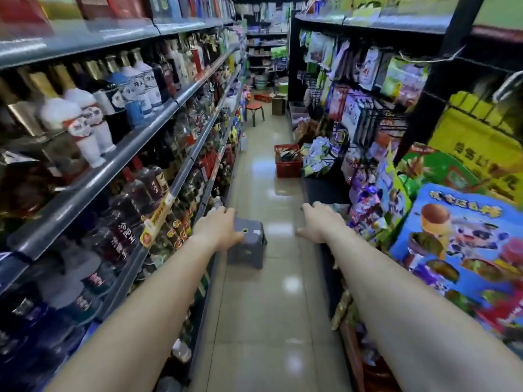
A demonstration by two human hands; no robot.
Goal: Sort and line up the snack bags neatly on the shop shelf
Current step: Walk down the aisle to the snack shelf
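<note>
Hands are hovering out in front along a narrow shop aisle, both arms stretched forward and neither holding anything. The left hand [219, 229] is hanging palm down with relaxed, slightly spread fingers, overlapping the grey stool [250, 250] standing on the tiled floor [263, 306]; whether it is touching the stool is not clear. The right hand [318, 223] is hovering just beside the right-hand shelf [322, 190], its fingers loose and open.

Snack bags [365, 210] are sitting crowded and tilted on that shelf and hanging on hooks above it. More bags are lying in a red basket [288, 164] on the floor further down. Bottles [127, 89] are filling the racks on the left.

Judging by this, the sorting itself is not yet under way and the person is getting into position. The next move is probably calling for settling low by the shelf, turning to the right and taking hold of the leaning bags one at a time, carefully, as neighbours could slide off.
</note>
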